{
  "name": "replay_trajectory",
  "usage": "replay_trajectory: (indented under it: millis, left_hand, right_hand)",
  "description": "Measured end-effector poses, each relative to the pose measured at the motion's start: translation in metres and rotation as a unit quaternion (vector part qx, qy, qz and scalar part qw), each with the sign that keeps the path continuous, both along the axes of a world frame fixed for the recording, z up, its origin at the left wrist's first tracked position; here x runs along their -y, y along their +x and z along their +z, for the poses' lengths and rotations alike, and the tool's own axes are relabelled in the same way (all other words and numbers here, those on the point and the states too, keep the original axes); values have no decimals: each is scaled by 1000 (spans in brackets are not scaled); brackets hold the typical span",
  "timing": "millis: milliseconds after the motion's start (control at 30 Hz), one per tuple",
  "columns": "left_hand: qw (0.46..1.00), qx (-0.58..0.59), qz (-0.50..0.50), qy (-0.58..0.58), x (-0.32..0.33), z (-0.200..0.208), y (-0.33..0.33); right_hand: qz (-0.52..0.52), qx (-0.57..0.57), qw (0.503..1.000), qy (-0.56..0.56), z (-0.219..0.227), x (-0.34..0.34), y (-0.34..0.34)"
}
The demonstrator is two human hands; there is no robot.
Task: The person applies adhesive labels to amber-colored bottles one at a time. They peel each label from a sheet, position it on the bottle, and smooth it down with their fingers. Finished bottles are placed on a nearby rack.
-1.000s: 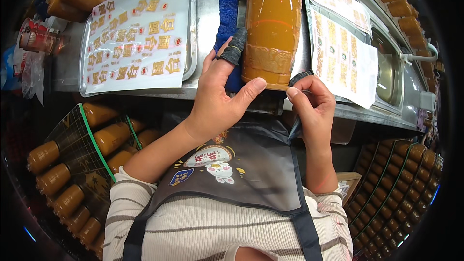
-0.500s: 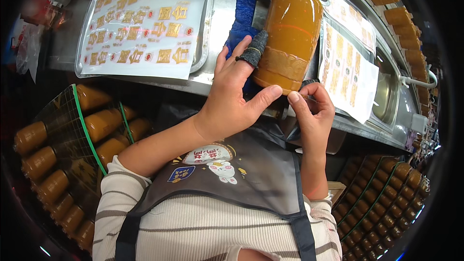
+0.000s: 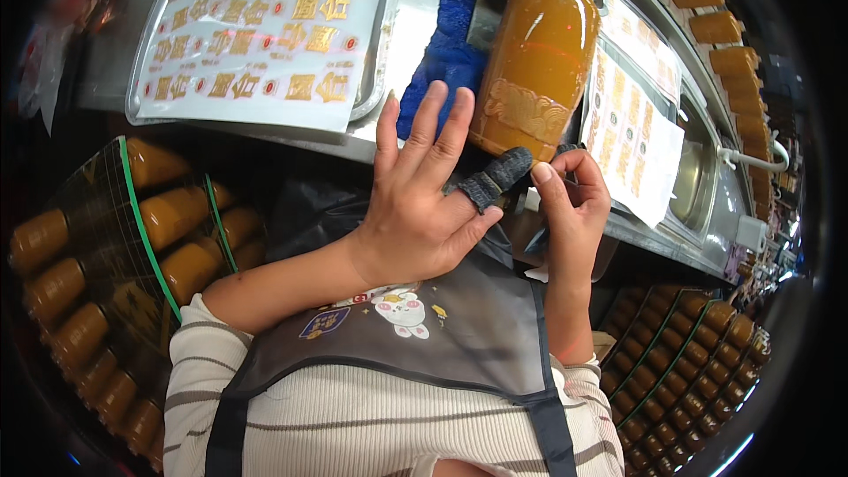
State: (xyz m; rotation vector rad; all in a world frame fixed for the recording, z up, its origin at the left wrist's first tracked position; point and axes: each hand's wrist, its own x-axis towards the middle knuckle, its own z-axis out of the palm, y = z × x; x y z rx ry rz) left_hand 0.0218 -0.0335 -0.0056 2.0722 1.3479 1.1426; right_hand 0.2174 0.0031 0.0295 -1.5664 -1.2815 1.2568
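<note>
Now the left grip [image 3: 411,212] spreads open; whether the right grip [image 3: 579,199] pinches the glossy bottle's [image 3: 539,57] near end, can't tell; probably heavy, slick, breakable, best cradled mid-body

We are facing a counter [image 3: 420,13], where a bottle [image 3: 537,62] is lying with its neck pointing away from us. We are holding our left hand [image 3: 422,190] and right hand [image 3: 572,190] at its near end. Left of the bottle, we are seeing a cloth [image 3: 450,44], then a tray [image 3: 386,35] bearing a sheet [image 3: 256,31]. Rightward, more sheets [image 3: 625,128] are lying before a sink [image 3: 691,178]. Below the counter, stacked bottles are standing left [image 3: 181,216] and right [image 3: 680,367] of us.
</note>
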Motion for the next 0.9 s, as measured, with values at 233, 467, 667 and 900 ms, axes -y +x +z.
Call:
replay_trajectory:
  millis: [233, 467, 667, 900]
  left_hand:
    - [996, -52, 72, 1, 6, -12, -4]
    - [992, -90, 87, -23, 10, -13, -7]
    - [990, -120, 74, 6, 6, -1, -4]
    - [982, -179, 35, 55, -5, 15, 0]
  right_hand:
    - [5, -1, 1000, -3, 3, -2, -2]
    - [10, 25, 1000, 11, 1, -3, 0]
    - [17, -31, 999, -13, 2, -5, 10]
    - [19, -35, 999, 30, -13, -7, 15]
